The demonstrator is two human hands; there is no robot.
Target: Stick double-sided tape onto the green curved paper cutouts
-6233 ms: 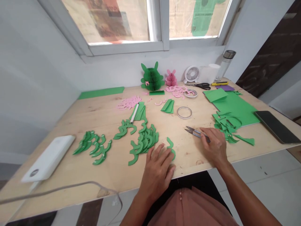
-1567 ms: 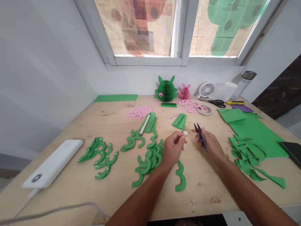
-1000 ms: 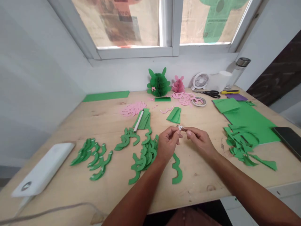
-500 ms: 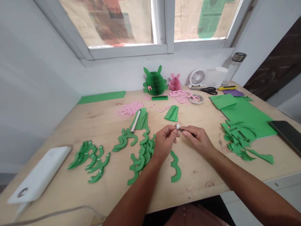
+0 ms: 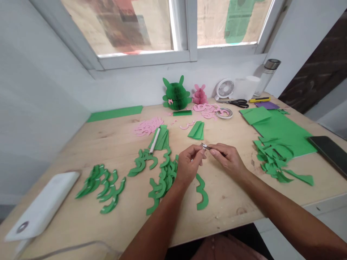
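Above the middle of the table, my hands are close together. My right hand (image 5: 226,157) grips a slim dark tool (image 5: 208,147) with a silvery tip, whose exact kind I cannot make out. The fingers of my left hand (image 5: 189,161) are pinched at that tip, on what looks like a tiny white piece (image 5: 203,147). A green wavy paper strip (image 5: 202,195) lies below, between my forearms. Beside my left wrist is a pile of green scalloped paper pieces (image 5: 165,177), partly hidden by the arm. Folded green paper (image 5: 197,130) rests just beyond my fingers.
A white marker (image 5: 154,140) lies on folded green paper. Green scraps (image 5: 273,159), green sheets (image 5: 284,130) and a phone (image 5: 328,151) are at right. Scissors (image 5: 235,103), a tape roll (image 5: 223,113) and a small fan (image 5: 225,89) stand behind. A white device (image 5: 43,206) is at left.
The view has shifted slightly. The tool's tip has turned a little at my left fingertips, and less of the white piece shows there. Both hands stay in nearly the same place.
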